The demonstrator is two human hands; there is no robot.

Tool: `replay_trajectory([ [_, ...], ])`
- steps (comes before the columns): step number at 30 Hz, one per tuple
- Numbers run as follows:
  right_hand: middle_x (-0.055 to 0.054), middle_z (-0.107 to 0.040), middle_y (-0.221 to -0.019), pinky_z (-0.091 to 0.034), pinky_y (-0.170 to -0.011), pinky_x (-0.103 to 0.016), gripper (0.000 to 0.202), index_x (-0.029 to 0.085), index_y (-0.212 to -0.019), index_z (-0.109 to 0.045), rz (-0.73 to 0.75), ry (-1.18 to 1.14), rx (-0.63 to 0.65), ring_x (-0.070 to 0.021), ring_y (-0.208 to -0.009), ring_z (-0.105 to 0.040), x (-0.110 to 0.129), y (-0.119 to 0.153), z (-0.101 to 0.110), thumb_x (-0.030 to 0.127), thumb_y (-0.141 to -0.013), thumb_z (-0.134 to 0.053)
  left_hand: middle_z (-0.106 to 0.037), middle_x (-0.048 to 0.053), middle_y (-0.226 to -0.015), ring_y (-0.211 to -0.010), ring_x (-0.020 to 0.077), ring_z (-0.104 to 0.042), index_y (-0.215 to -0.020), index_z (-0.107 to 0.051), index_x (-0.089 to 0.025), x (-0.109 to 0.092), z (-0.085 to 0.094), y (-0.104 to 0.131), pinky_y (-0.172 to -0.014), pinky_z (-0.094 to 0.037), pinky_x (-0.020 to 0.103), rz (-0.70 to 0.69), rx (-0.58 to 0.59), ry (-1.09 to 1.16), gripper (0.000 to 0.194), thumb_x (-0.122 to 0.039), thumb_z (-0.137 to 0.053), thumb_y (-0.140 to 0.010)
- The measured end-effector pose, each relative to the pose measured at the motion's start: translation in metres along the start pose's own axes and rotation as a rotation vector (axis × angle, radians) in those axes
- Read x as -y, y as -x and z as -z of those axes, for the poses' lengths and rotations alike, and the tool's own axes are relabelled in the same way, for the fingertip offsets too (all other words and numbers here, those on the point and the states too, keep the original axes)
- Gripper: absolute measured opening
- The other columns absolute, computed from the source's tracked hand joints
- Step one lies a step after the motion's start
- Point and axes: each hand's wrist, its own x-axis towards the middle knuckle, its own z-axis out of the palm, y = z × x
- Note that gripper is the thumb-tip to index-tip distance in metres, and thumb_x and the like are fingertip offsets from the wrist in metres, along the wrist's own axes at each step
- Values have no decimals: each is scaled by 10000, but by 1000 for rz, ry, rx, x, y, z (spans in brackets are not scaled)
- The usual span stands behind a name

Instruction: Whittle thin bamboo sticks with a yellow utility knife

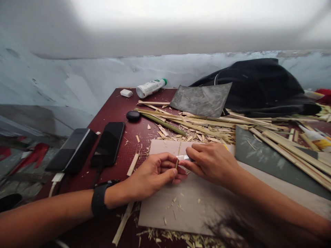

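My left hand (161, 170) pinches a thin bamboo stick (177, 163) between thumb and fingers. My right hand (210, 162) is closed round a utility knife (190, 158), and its pale blade meets the stick near my left fingertips. A bit of yellow shows at the back of the right fist; most of the handle is hidden. Both hands are above a light wooden board (186, 206) with small shavings scattered on it. A dark watch (99, 201) is on my left wrist.
Split bamboo strips (207, 120) and shavings cover the table (108, 110) beyond the board. Left stand a phone (108, 143) and a power bank (72, 150). A white bottle (150, 88), grey sheet (201, 99), black bag (258, 88) and dark green sheet (269, 160) lie farther off.
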Motion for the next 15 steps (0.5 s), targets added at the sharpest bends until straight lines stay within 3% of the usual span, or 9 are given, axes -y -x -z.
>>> replay_trajectory([
  [15,-40,-630,-685,-144,-584,-330,532,177,-773,-590,-54,56,-45,-135,-593,-494,-4,-1,3,566,-1017,-323,-760,124,-1029,-1015,244,-736,-1048,-642,-150,-2,-1,3,-863,-594,332,45,-21,-36,281,-316,-725,-837],
])
